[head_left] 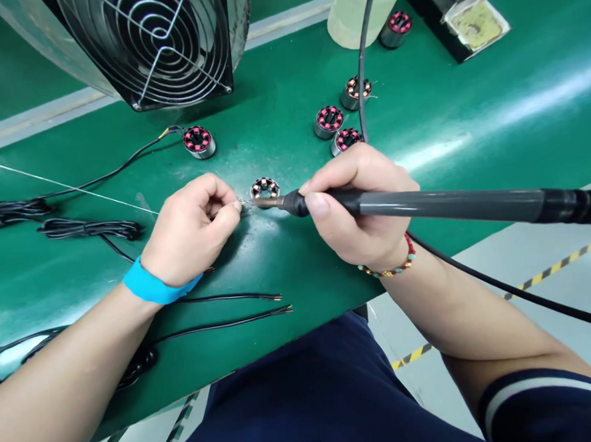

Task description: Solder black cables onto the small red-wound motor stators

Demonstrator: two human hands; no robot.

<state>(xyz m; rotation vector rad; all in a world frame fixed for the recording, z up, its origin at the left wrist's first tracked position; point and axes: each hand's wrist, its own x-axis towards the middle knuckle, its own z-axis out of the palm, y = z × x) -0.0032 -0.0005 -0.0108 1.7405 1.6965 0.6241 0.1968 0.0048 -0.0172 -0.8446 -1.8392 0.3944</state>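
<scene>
A soldering iron [449,205] is gripped like a pen in my right hand [362,207], its metal tip pointing left. That tip meets the near side of a small motor stator [265,188] with copper windings. My left hand [190,224], wearing a blue wrist band [162,282], is closed in a pinch just left of the tip. Thin wire ends show at its fingertips, and a fine pale wire [73,186] runs from the left edge to this hand. Its fingers hide how the wires are held. A bundled black cable [96,228] lies beside my left wrist.
A fan with a wire guard [165,49] stands at the back left. A stator with pink windings [199,141] has a cable attached. More stators [329,121] sit right of centre, near a plastic container [358,17] and a soldering stand with sponge [478,26]. Stripped cables [231,320] lie near the front edge.
</scene>
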